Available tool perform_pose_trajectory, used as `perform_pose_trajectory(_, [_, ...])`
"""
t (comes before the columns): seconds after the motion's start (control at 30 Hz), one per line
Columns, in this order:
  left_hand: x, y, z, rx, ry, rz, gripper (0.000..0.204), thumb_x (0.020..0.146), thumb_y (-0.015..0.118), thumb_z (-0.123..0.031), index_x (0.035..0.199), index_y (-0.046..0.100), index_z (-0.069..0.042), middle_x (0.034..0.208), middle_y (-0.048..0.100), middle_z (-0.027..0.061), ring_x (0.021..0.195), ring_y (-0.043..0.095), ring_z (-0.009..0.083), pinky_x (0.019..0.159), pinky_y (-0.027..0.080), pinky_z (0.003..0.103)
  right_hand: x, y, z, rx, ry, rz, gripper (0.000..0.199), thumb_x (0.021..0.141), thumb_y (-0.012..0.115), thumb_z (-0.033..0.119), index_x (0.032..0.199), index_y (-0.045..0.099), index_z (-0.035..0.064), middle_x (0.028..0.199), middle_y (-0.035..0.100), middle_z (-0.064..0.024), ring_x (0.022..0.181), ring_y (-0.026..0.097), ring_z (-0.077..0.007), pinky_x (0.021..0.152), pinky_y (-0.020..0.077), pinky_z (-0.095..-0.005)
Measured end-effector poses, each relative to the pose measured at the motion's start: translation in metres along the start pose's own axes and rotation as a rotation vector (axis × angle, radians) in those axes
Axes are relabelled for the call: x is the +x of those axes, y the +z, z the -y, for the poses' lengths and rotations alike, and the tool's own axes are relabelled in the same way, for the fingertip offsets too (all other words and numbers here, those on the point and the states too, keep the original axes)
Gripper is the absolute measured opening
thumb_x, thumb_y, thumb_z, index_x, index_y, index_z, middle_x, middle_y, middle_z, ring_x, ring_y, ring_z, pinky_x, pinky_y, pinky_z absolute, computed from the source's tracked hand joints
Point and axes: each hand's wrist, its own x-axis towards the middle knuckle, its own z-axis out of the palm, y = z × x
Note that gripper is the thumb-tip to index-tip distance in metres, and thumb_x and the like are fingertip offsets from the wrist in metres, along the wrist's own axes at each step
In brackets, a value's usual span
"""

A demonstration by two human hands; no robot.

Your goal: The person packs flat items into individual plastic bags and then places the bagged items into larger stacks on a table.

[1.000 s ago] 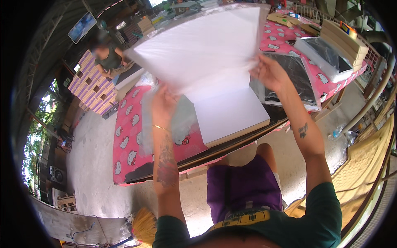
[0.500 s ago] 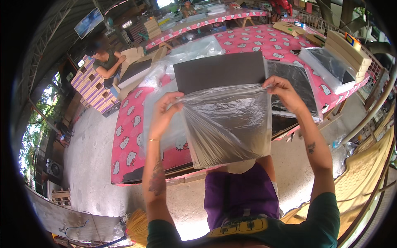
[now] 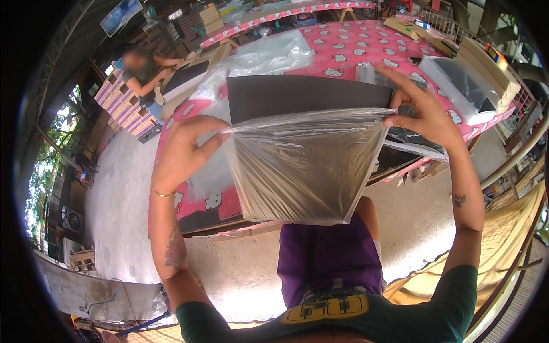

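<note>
Plastic bag (image 3: 309,177), clear and thin, hangs stretched between the left hand (image 3: 186,151) and the right hand (image 3: 426,114), its lower edge in front of the table edge and just above the purple shorts (image 3: 331,257). A black sheet (image 3: 303,97) rises past its upper edge, between the two hands; whether its hidden part lies inside the bag or behind it is hard to tell.

The left thumb and fingers close in a pinch on one upper corner of the plastic. The right thumb and a bent finger nip the opposite corner next to the sheet's edge, while another finger points up and away. Holding both corners apart probably keeps the thin film from folding in; creases fan down from the left pinch, which suggests a firm pull there.

Below the left wrist, more clear film (image 3: 214,180) lies on the pink tablecloth (image 3: 343,48); beyond that hand is a heap of plastic (image 3: 274,54). Just behind the right hand lies a black package (image 3: 414,137). Farther out, past the right fingers, cardboard boxes (image 3: 486,68) stand stacked beside a wrapped bundle (image 3: 457,83), perhaps set aside to leave working room.
</note>
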Motion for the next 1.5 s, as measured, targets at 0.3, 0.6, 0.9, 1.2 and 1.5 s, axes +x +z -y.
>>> perform_pose_trajectory(0.3, [-0.01, -0.009, -0.002, -0.083, -0.026, 0.072, 0.011, 0.077, 0.068, 0.004, 0.088, 0.067, 0.004, 0.083, 0.068, 0.0105, 0.076, 0.064, 0.0191, 0.07, 0.048, 0.029, -0.004, 0.002, 0.015, -0.143, 0.021, 0.016, 0.06, 0.072, 0.079, 0.012, 0.129, 0.059, 0.0079, 0.065, 0.05, -0.0026, 0.068, 0.052, -0.0134, 0.066, 0.0399, -0.0278])
perform_pose_trajectory(0.6, [-0.024, 0.004, 0.015, -0.278, -0.038, -0.013, 0.017, 0.078, 0.061, 0.014, 0.091, 0.065, 0.005, 0.09, 0.062, 0.008, 0.083, 0.062, 0.0138, 0.076, 0.05, 0.025, -0.016, 0.013, 0.026, -0.199, -0.019, 0.198, 0.051, 0.072, 0.077, 0.008, 0.121, 0.064, 0.0078, 0.068, 0.06, -0.009, 0.067, 0.061, -0.0209, 0.065, 0.0456, -0.0329])
perform_pose_trajectory(0.9, [-0.024, 0.059, -0.027, -0.196, 0.124, 0.116, 0.047, 0.077, 0.075, -0.01, 0.121, 0.059, -0.003, 0.111, 0.061, 0.014, 0.102, 0.06, 0.0274, 0.092, 0.047, 0.036, -0.033, 0.025, 0.014, -0.143, 0.202, 0.374, 0.042, 0.075, 0.073, 0.006, 0.117, 0.066, 0.0049, 0.078, 0.066, -0.012, 0.072, 0.066, -0.0242, 0.062, 0.0484, -0.0347])
perform_pose_trajectory(1.2, [-0.012, 0.133, -0.019, -0.387, -0.008, 0.563, 0.035, 0.085, 0.068, -0.02, 0.114, 0.059, -0.003, 0.108, 0.062, 0.0174, 0.094, 0.061, 0.035, 0.08, 0.047, 0.043, -0.038, -0.006, 0.022, -0.221, 0.195, 0.446, 0.018, 0.08, 0.067, 0.004, 0.097, 0.073, 0.0035, 0.083, 0.064, -0.012, 0.078, 0.066, -0.0259, 0.067, 0.051, -0.0345])
perform_pose_trajectory(1.5, [-0.014, 0.132, -0.062, -0.529, 0.238, 0.415, 0.015, 0.086, 0.068, -0.007, 0.1, 0.065, -0.002, 0.088, 0.058, 0.008, 0.073, 0.057, 0.0213, 0.064, 0.045, 0.032, -0.05, 0.075, 0.041, -0.493, -0.257, 0.314, 0.036, 0.086, 0.063, 0.019, 0.119, 0.057, 0.0075, 0.099, 0.064, -0.0144, 0.093, 0.064, -0.0331, 0.074, 0.0517, -0.04])
